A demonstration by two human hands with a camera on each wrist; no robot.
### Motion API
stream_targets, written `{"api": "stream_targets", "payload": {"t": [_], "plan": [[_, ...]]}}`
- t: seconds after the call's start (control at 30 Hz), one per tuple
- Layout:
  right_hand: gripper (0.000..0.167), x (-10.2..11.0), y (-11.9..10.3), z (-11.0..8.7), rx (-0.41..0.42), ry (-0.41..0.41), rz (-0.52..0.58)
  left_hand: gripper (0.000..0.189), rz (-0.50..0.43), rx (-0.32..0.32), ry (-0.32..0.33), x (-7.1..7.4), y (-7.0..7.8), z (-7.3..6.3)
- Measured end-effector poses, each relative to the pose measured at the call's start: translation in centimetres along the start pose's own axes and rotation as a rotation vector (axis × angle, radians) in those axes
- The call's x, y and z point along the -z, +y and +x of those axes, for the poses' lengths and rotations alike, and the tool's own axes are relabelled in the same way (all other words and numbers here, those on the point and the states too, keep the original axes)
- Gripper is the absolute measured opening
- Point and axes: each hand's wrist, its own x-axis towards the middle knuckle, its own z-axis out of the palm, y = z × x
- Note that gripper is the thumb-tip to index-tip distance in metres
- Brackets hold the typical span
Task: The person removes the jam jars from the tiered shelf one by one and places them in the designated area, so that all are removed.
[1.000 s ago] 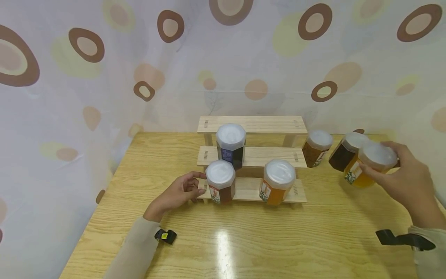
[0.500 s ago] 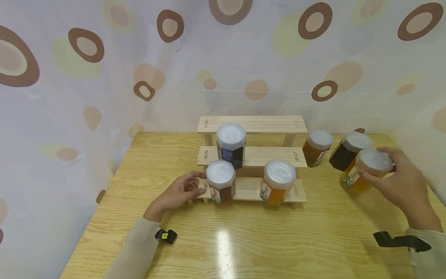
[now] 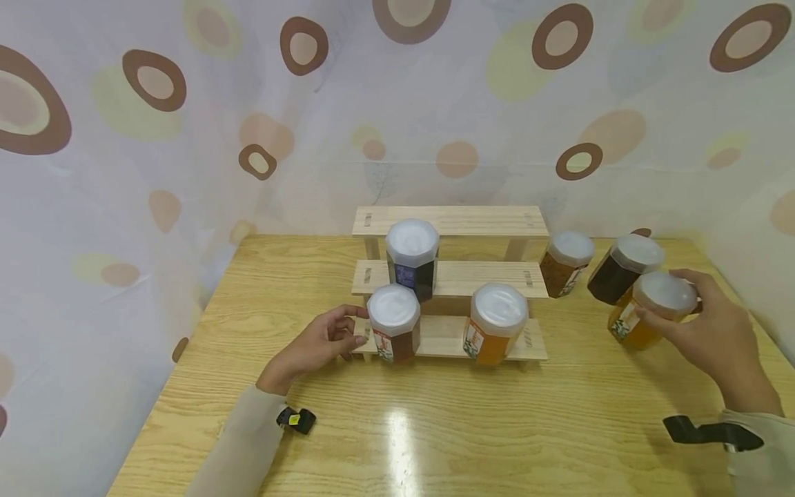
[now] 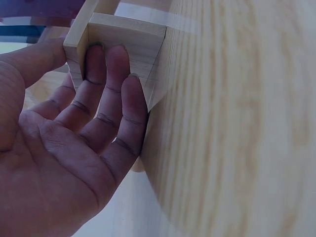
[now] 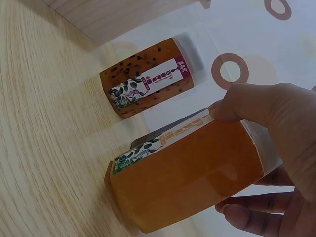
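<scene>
Jar of amber jam (image 5: 187, 173) in the right hand (image 3: 714, 338); left hand (image 3: 317, 345) at a three-step wooden rack (image 3: 466, 277)

The two hands are well apart, each clamped on something; the right hand grips the jar of amber jam high up, thumb on the near left side by the label and fingers round the right side; that jar is to the right of the rack, low over the wooden table (image 3: 497, 428), and whether its base touches the wood I cannot tell. Just beyond it stands a black-filled jar (image 3: 611, 276); whether the two touch is hidden; a seeded brown jam jar (image 3: 564, 268) stands farther left, just beside the rack's right end.

The left hand holds the left end of the lowest step, thumb on one side and fingers curled on the other; just right of it, on that step, stands a reddish-brown jam jar (image 3: 394, 324); an orange jam jar (image 3: 495, 324) stands toward the step's right end. On the middle step, toward the left, stands a dark jar with a purple label (image 3: 413, 259); all the jars have whitish lids; a patterned cloth (image 3: 410, 103) hangs along the far side.
</scene>
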Motion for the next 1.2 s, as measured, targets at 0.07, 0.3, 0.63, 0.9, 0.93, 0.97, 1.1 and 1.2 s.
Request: {"api": "stream_targets", "payload": {"t": [0.07,0.3,0.63,0.9,0.93,0.97,1.1,1.2], "plan": [[0.080,-0.02,0.04,0.02,-0.004,-0.004,-0.004,0.045,0.000,-0.002,0.000,0.04,-0.05,0.02],[0.082,-0.20,0.23,0.02,-0.027,-0.017,-0.010,0.045,-0.009,-0.001,-0.001,0.07,-0.04,0.06],[0.082,-0.08,0.66,0.13,-0.051,-0.056,0.010,0.044,-0.008,-0.017,-0.006,0.10,-0.04,0.16],[0.088,0.21,0.44,0.39,-0.085,-0.159,0.019,0.044,-0.006,-0.019,-0.004,0.13,-0.09,0.12],[0.089,0.23,0.45,0.36,-0.087,-0.166,0.020,0.044,-0.005,-0.017,-0.005,0.11,-0.10,0.11],[0.089,0.23,0.46,0.34,-0.087,-0.171,0.022,0.044,-0.004,-0.014,-0.005,0.09,-0.10,0.10],[0.088,0.16,0.58,0.24,-0.068,-0.166,0.029,0.044,-0.003,-0.007,-0.003,0.03,-0.05,0.04],[0.088,0.15,0.62,0.13,-0.058,-0.161,0.029,0.045,0.001,-0.005,-0.001,0.02,0.05,0.03]]}}
